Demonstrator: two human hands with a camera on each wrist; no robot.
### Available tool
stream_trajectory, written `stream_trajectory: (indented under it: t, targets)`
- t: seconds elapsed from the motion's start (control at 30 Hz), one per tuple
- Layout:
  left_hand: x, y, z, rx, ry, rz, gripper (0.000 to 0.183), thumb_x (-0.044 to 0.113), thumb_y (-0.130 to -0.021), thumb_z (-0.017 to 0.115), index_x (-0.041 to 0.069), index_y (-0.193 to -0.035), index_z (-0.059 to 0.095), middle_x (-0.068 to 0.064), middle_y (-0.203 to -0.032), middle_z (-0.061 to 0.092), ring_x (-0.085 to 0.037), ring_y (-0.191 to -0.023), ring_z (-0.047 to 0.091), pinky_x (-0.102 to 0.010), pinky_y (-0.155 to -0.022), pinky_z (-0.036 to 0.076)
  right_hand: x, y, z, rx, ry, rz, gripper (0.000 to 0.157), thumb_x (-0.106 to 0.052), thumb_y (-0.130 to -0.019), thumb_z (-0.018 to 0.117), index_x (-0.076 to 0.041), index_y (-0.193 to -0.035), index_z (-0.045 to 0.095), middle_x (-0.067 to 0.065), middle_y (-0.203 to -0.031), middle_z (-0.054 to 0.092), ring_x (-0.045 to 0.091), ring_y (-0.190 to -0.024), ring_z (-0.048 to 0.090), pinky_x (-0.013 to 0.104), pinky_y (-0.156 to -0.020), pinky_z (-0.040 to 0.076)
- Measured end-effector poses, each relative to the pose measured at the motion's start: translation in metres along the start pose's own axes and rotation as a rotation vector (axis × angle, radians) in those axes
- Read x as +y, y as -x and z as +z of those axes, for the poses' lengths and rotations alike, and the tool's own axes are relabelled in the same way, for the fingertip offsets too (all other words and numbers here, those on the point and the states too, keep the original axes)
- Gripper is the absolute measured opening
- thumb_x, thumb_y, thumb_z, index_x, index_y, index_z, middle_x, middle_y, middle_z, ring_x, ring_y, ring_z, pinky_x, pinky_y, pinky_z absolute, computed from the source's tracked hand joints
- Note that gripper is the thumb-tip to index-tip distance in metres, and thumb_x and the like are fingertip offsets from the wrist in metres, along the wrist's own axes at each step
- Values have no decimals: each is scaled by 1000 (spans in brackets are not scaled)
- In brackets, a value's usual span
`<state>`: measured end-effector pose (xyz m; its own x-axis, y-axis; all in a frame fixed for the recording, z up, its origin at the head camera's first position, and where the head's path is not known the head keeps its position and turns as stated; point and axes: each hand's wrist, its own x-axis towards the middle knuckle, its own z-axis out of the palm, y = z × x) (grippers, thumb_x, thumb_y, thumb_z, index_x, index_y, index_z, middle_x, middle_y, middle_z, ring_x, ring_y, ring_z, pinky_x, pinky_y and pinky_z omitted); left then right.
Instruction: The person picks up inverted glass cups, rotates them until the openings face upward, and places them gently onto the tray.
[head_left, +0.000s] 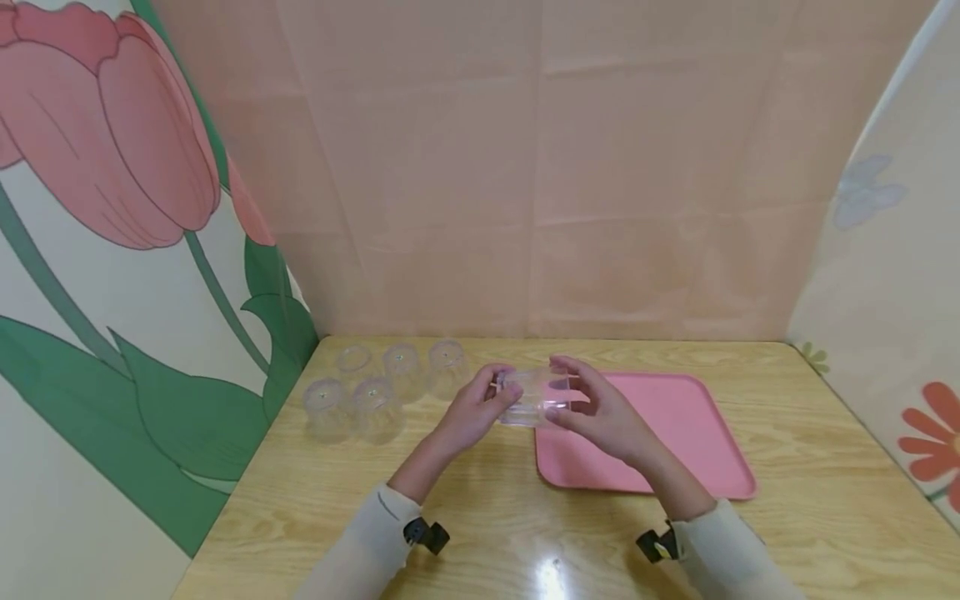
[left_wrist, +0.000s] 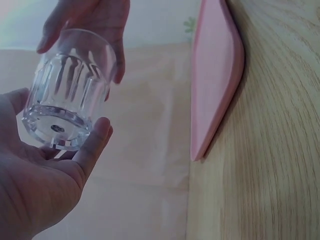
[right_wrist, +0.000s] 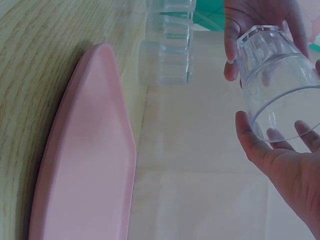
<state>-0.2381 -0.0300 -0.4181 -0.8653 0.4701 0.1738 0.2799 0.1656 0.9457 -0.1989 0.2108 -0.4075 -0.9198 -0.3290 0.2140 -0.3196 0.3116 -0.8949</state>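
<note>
Head view: the wooden table (head_left: 480,533) meets a pinkish backdrop (head_left: 540,208) at its far edge. Wood shows in front of the pink tray (head_left: 667,442) and between it and the table's right edge. 5 clear cups (head_left: 375,402) stand in 2 rows near the left edge. Well apart from them, I hold 1 more, the cup (head_left: 534,398), sideways above the tray's left edge. My left hand (head_left: 476,406) grips 1 end; my right hand (head_left: 606,417) holds the other.

Left wrist view: a gap separates my hands from the tray's raised edge. My left fingers curl, parted, around the cup's base.

Right wrist view: the tray's rim runs down the left, some cups beyond it. My right fingers are spread wide around the cup's open mouth.
</note>
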Motion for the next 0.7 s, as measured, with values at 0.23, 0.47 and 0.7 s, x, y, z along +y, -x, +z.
stream_trajectory:
  t: [0.23, 0.47, 0.7]
  targets:
    - [3, -1, -1, -30, -33, 3, 63, 54, -100, 55, 9, -144, 47, -12, -127, 61, -21, -107, 61, -46, -86, 56, -2, 1, -4, -4, 19, 7, 73, -30, -93, 75, -29, -155, 36, 12, -154, 40, 40, -129, 53, 36, -92, 57]
    - [6, 0, -1, -40, -66, -8, 69, 60, -99, 53, 10, -146, 47, -12, -128, 61, -22, -112, 61, -37, -83, 56, -6, 3, -6, -10, 28, 5, 73, -30, -94, 75, -27, -156, 35, 12, -156, 37, 43, -128, 53, 36, -90, 58]
    - [6, 0, -2, -38, -93, -11, 60, 52, -101, 55, 11, -145, 48, -11, -126, 60, -21, -109, 61, -36, -82, 56, -8, 4, -9, 0, 52, -17, 73, -29, -94, 75, -25, -156, 36, 11, -154, 39, 44, -129, 51, 34, -91, 58]
